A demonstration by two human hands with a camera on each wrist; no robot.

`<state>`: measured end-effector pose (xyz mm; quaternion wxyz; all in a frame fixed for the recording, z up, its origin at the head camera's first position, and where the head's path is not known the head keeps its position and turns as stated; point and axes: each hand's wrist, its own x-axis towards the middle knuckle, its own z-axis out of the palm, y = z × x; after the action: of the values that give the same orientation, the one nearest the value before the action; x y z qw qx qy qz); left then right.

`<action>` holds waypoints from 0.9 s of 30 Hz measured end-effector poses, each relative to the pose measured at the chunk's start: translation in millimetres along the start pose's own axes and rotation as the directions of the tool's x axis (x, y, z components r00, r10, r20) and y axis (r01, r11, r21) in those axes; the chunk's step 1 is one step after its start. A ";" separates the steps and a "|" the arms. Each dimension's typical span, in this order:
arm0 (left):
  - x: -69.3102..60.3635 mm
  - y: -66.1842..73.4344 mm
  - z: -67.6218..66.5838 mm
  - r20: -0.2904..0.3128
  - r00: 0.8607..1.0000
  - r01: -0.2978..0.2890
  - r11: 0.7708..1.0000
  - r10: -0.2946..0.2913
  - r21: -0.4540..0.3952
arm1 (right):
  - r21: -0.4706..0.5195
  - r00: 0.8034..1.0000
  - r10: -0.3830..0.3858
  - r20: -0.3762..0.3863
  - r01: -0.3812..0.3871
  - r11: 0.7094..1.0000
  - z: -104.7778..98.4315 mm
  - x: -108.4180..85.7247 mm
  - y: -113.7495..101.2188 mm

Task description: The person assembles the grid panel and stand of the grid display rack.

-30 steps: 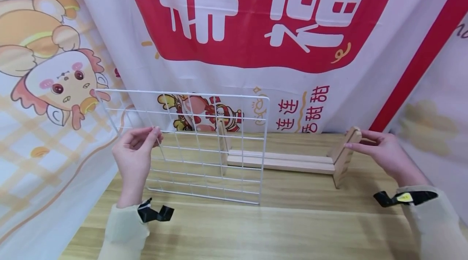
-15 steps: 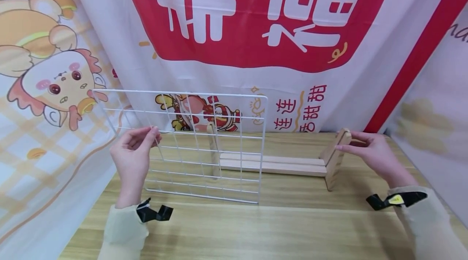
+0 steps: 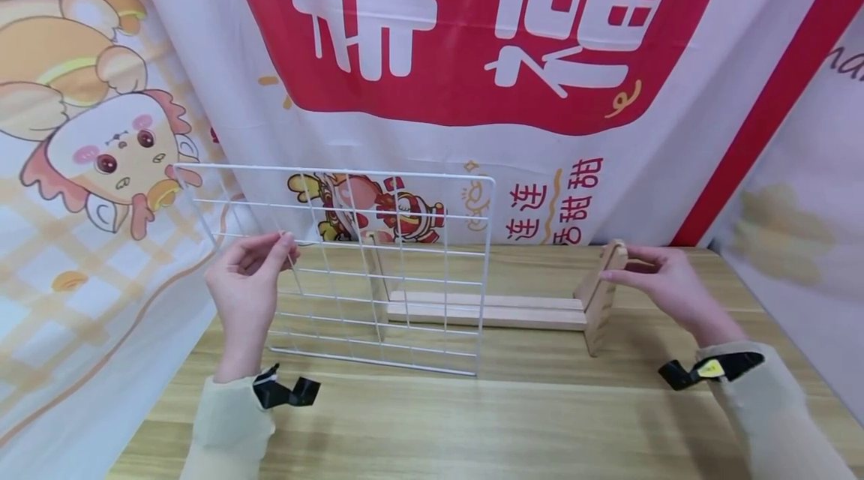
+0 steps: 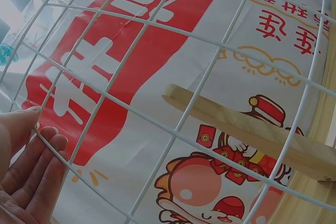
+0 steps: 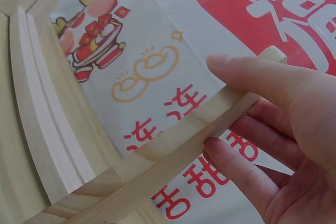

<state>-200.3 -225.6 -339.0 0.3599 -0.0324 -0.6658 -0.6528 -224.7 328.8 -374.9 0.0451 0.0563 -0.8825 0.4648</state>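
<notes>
A white wire grid panel (image 3: 364, 243) stands upright on the table, pinched at a wire by my left hand (image 3: 248, 277). In the left wrist view, the thumb and fingertips of the left hand (image 4: 34, 166) meet at a wire of the grid (image 4: 173, 132). My right hand (image 3: 658, 286) grips the top of the right end piece of a wooden stand (image 3: 486, 313). The stand's left end shows through the grid, behind it. In the right wrist view, the right hand (image 5: 273, 124) has its thumb and fingers on either side of the wooden end piece (image 5: 173, 140).
The wooden table (image 3: 432, 427) has a printed cloth (image 3: 567, 187) hanging behind it, with red and white lettering. A cloth with cartoon figures (image 3: 74, 300) borders the left side, and a pale cloth (image 3: 796, 225) the right.
The wooden stand has moved left with my right hand, so more of it lies behind the grid. My left hand and the grid have hardly moved.
</notes>
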 end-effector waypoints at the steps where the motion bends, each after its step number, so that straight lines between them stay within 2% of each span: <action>1: 0.1 -0.3 0.2 0.000 1.000 0.000 1.000 0.000 0.002 | 0.006 1.000 0.001 0.003 -0.001 1.000 1.2 -0.2 -1.0; 8: 0.7 -2.2 0.1 -0.008 1.000 0.004 1.000 -0.005 -0.010 | 0.031 0.999 0.045 0.030 -0.046 0.998 10.6 -0.6 -9.0; 15: 1.2 -2.6 -0.6 -0.012 1.000 0.000 1.000 0.001 0.008 | 0.034 0.998 0.047 0.049 -0.048 0.998 18.7 0.6 -14.3; 19: 0.8 -2.3 -0.4 -0.008 1.000 0.003 1.000 -0.003 -0.005 | 0.037 0.999 0.022 0.044 -0.023 0.999 22.4 0.1 -16.5; 24: 0.8 -2.4 0.6 -0.004 1.000 0.003 1.000 -0.003 -0.025 | 0.016 0.998 -0.047 0.043 0.047 0.999 28.8 -1.3 -19.3; 27: 0.9 -2.5 0.9 -0.010 1.000 0.007 1.000 -0.007 -0.026 | 0.001 0.998 -0.057 0.040 0.057 0.998 31.6 -1.4 -19.9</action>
<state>-202.7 -225.6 -340.5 0.3603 -0.0316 -0.6556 -0.6629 -221.4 291.6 -376.7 0.0406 0.0908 -0.8814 0.4618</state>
